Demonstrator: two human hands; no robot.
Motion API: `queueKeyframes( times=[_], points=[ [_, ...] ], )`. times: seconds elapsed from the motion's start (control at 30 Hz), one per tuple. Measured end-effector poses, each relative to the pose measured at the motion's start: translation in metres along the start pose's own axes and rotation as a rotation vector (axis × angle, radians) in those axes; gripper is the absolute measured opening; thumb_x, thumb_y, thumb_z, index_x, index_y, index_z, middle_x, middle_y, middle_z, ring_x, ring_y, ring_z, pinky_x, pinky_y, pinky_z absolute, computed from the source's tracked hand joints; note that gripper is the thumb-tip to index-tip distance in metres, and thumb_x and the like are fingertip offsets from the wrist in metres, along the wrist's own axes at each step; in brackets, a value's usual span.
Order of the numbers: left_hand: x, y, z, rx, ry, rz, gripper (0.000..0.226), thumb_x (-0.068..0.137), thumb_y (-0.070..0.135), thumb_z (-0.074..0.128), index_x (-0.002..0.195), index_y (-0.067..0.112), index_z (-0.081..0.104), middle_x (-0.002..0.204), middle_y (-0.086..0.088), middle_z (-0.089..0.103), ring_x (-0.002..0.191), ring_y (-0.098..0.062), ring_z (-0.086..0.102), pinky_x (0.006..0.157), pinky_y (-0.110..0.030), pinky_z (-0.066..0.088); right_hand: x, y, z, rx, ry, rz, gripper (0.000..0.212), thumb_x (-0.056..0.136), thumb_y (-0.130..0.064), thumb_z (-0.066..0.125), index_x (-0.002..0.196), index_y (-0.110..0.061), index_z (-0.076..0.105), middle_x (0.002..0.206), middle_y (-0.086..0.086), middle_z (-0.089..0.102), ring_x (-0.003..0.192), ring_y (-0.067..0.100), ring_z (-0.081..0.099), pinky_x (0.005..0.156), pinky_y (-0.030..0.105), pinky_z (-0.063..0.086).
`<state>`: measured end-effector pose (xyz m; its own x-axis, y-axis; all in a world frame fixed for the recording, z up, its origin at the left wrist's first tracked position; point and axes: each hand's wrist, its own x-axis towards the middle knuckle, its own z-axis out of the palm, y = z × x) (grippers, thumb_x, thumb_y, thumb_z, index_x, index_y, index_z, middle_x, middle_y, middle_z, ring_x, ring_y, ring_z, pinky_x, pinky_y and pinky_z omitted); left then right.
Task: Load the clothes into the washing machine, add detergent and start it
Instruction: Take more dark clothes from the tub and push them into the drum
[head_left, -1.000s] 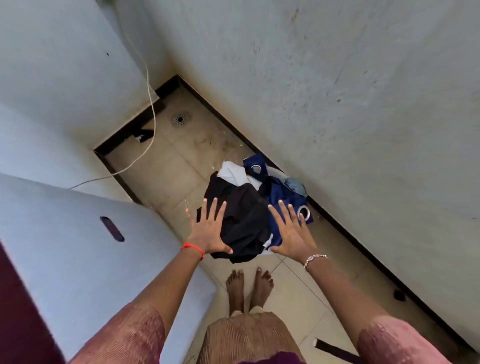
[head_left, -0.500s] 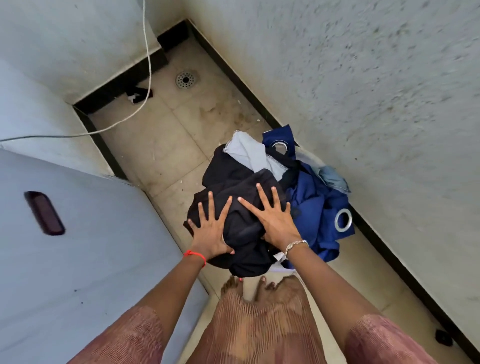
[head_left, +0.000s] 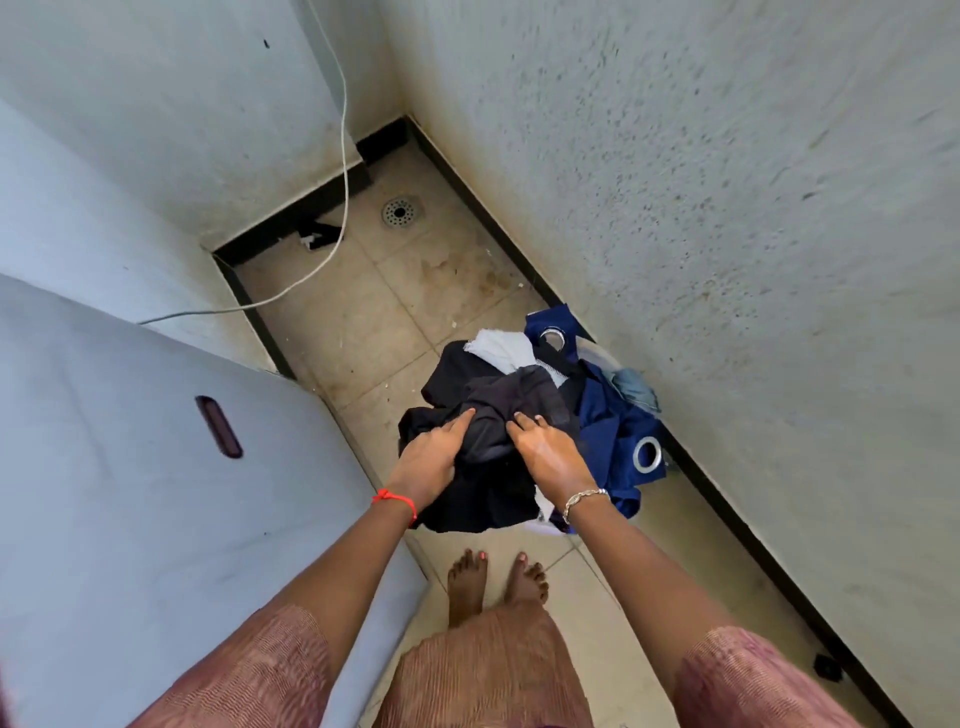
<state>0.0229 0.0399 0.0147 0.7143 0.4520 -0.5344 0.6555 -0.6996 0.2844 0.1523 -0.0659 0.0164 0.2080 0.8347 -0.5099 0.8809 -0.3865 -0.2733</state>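
Head view, catalogued as I watch remotely. Item one: clothes pile (head_left: 524, 415), heaped on the tiled floor (head_left: 363, 322) at its right edge, against the black skirting of the speckled wall (head_left: 727, 208). Contents: black garment (head_left: 498, 410) on top; white cloth (head_left: 501, 345) at the far side; blue curtain (head_left: 608, 431) with metal eyelets on the wall side; a small pale denim piece (head_left: 636, 389) touching the skirting. Item two: left hand (head_left: 431, 457), red thread at the wrist, grip closed on the near-left part of the black garment. Item three: right hand (head_left: 550, 452), silver bracelet at the wrist, fingers curled, grip holding the same garment; the fabric is bunched between the two hands. Item four: blue-grey cabinet (head_left: 130, 493) with a dark recessed slot, along the floor's left edge, near the pile but not touching it. Item five: round drain (head_left: 400, 212) near the floor's far corner. Item six: white cable (head_left: 343, 156) hanging down the far wall and running left. Item seven: bare feet (head_left: 467, 577) just short of the pile.
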Motion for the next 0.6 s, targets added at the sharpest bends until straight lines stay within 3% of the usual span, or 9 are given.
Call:
queueKeyframes(
  times=[0.1, 0.17, 0.3, 0.5, 0.6],
  points=[
    [-0.028, 0.015, -0.048, -0.128, 0.064, 0.048, 0.075, 0.080, -0.010, 0.039, 0.148, 0.018, 0.023, 0.142, -0.014, 0.045, 0.114, -0.038, 0.054, 0.093, -0.042, 0.045, -0.033, -0.011, -0.050, 0.018, 0.094, 0.015, 0.051, 0.090, 0.008, 0.040, 0.138, -0.006, 0.033, 0.144, 0.017, 0.037, 0.129, 0.036, 0.040, 0.100, 0.040, 0.041],
    [-0.045, 0.025, -0.082, -0.230, 0.120, 0.094, 0.074, 0.074, -0.009, 0.040, 0.143, 0.017, 0.034, 0.137, -0.015, 0.050, 0.118, -0.037, 0.053, 0.096, -0.042, 0.044, -0.053, -0.022, -0.084, 0.060, 0.193, 0.026, 0.045, 0.087, 0.008, 0.041, 0.130, -0.005, 0.044, 0.130, 0.016, 0.050, 0.115, 0.035, 0.051, 0.092, 0.037, 0.042],
    [-0.085, 0.043, -0.151, -0.439, 0.304, 0.139, 0.074, 0.058, 0.004, 0.036, 0.129, 0.014, 0.054, 0.124, -0.016, 0.062, 0.115, -0.033, 0.057, 0.097, -0.040, 0.046, -0.098, -0.053, -0.160, 0.215, 0.380, 0.075, 0.042, 0.080, 0.011, 0.040, 0.117, 0.000, 0.056, 0.118, 0.019, 0.059, 0.102, 0.038, 0.058, 0.084, 0.043, 0.046],
    [-0.142, 0.066, -0.229, -0.591, 0.487, 0.199, 0.068, 0.065, -0.016, 0.043, 0.127, 0.009, 0.056, 0.122, -0.014, 0.063, 0.116, -0.024, 0.058, 0.095, -0.019, 0.038, -0.144, -0.091, -0.244, 0.294, 0.628, 0.061, 0.051, 0.068, 0.017, 0.042, 0.112, 0.002, 0.062, 0.118, 0.020, 0.063, 0.108, 0.037, 0.058, 0.093, 0.045, 0.045],
    [-0.168, 0.068, -0.259, -0.587, 0.559, 0.251, 0.065, 0.068, -0.016, 0.044, 0.126, 0.009, 0.058, 0.120, -0.012, 0.065, 0.113, -0.022, 0.060, 0.095, -0.022, 0.042, -0.168, -0.112, -0.275, 0.278, 0.720, 0.037, 0.046, 0.065, 0.016, 0.042, 0.104, 0.004, 0.065, 0.109, 0.020, 0.067, 0.103, 0.037, 0.061, 0.088, 0.046, 0.047]
  ],
)
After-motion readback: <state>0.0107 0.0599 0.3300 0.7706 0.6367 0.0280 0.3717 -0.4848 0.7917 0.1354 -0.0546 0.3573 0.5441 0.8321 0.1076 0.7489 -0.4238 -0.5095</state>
